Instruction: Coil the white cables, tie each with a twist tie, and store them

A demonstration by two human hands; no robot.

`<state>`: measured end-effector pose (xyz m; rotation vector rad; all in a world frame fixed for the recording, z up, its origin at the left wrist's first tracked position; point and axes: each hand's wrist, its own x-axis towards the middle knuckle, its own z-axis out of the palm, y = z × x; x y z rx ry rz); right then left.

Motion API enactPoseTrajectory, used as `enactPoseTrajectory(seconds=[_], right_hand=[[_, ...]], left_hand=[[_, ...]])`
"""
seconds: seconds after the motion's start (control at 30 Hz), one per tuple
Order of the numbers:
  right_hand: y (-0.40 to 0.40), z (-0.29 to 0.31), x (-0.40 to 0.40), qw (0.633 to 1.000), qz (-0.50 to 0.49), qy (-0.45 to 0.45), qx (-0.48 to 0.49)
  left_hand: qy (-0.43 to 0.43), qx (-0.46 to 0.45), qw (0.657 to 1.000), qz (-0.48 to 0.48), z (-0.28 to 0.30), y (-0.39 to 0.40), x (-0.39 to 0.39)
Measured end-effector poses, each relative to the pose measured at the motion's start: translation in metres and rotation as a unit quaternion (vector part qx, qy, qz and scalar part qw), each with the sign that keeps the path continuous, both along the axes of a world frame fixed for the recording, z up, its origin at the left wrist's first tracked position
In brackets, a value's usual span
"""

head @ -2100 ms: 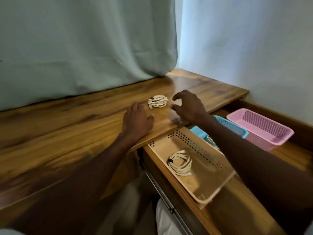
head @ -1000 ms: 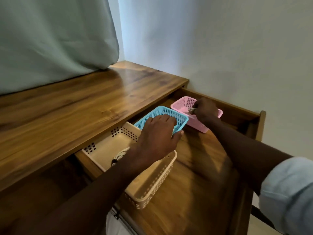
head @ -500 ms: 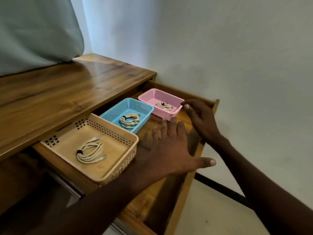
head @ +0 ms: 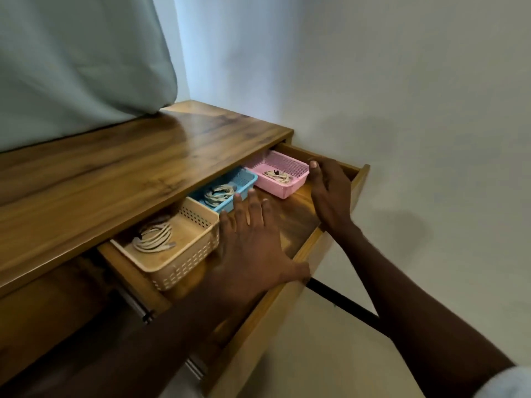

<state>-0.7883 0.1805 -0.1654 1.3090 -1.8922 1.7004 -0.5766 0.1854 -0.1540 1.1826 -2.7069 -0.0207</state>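
Both hands, left hand (head: 253,242) and right hand (head: 330,191), rest empty, fingers spread, on the open wooden drawer (head: 298,254), probably to close it, coiled white cables (head: 155,235) stored at 9 o'clock.

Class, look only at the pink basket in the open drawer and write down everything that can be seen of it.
The pink basket is a small rectangular tray of what looks like plastic, its walls pierced with a fine mesh of holes. It sits upright at the far end of the drawer, beside the blue basket. One coiled white cable with a dark tie lies inside it. The right hand hovers close by its corner; contact cannot be told.
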Motion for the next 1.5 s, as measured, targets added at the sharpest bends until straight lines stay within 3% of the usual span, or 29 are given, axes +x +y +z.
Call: enactPoseTrajectory(seconds=[0.1,0.2,0.37,0.47,0.6,0.73,0.9,1.23,1.5], right_hand=[[-0.041,0.000,0.012,0.999,0.033,-0.001,0.003],[-0.077,0.003,0.024,0.989,0.130,0.046,0.048],[-0.119,0.011,0.035,0.888,0.305,0.192,0.286],[-0.147,0.019,0.043,0.848,0.315,0.220,0.364],[-0.166,0.025,0.052,0.798,0.289,0.283,0.446],[-0.171,0.006,0.061,0.854,0.210,0.336,0.337],[-0.179,-0.019,0.079,0.914,0.151,0.316,0.203],[-0.167,-0.010,0.090,0.911,0.125,0.319,0.230],[-0.164,0.043,0.134,0.887,0.156,0.249,0.356]], left_hand=[[-0.006,-0.004,0.999,0.040,0.009,-0.033,0.018],[-0.016,-0.016,0.997,0.079,0.016,-0.065,0.035],[-0.036,-0.036,0.989,0.137,0.022,-0.119,0.056],[-0.046,-0.014,0.985,0.166,0.026,-0.146,0.065],[-0.044,-0.070,0.987,0.137,0.028,-0.163,0.072],[0.005,-0.139,0.982,0.124,0.016,-0.167,0.077],[0.013,-0.184,0.975,0.121,0.012,-0.168,0.073],[0.006,-0.192,0.975,0.113,0.011,-0.156,0.072],[0.027,-0.150,0.984,0.097,0.026,-0.161,0.137]])
